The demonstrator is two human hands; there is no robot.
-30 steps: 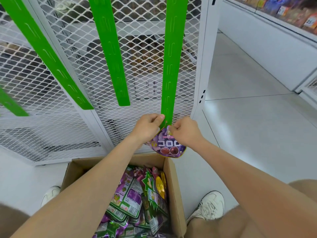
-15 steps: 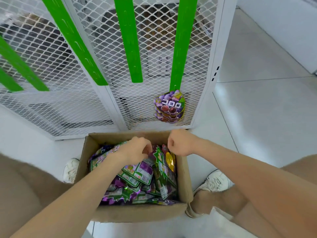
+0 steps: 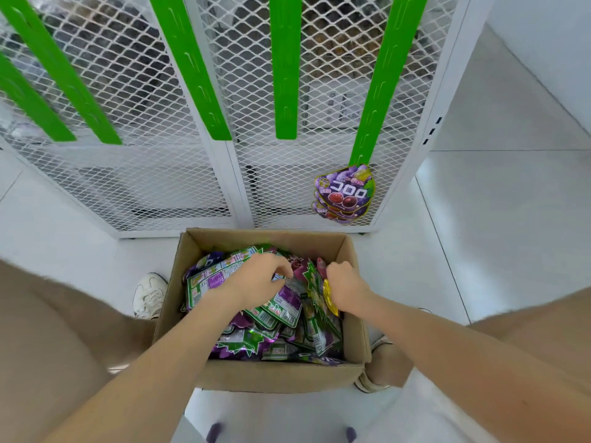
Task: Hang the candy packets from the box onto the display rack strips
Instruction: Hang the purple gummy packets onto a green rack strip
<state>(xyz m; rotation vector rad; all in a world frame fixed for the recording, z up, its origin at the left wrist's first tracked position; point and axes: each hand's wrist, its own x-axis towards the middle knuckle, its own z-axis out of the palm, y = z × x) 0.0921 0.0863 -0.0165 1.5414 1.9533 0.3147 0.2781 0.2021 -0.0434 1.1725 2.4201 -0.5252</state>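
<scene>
An open cardboard box (image 3: 275,375) stands on the floor below me, filled with several purple and green candy packets (image 3: 281,311). Both hands are down in it. My left hand (image 3: 259,279) has its fingers curled and pinched on a flat packet near the box's middle. The fingers of my right hand (image 3: 345,286) are closed at the top edge of an upright packet (image 3: 315,282) along the right side. Up at the rack, a few purple packets (image 3: 345,193) hang from the bottom end of the rightmost green strip (image 3: 380,91).
Several more green strips (image 3: 286,75) hang bare on the white mesh rack (image 3: 144,174) behind the box. My white shoes (image 3: 148,295) flank the box, and my knees fill both lower sides. White tiled floor (image 3: 495,235) stretches to the right.
Both hands let go of the packet hung on the rightmost strip and dropped into the box. The view tilted down, and the fingers now close on packets there.
</scene>
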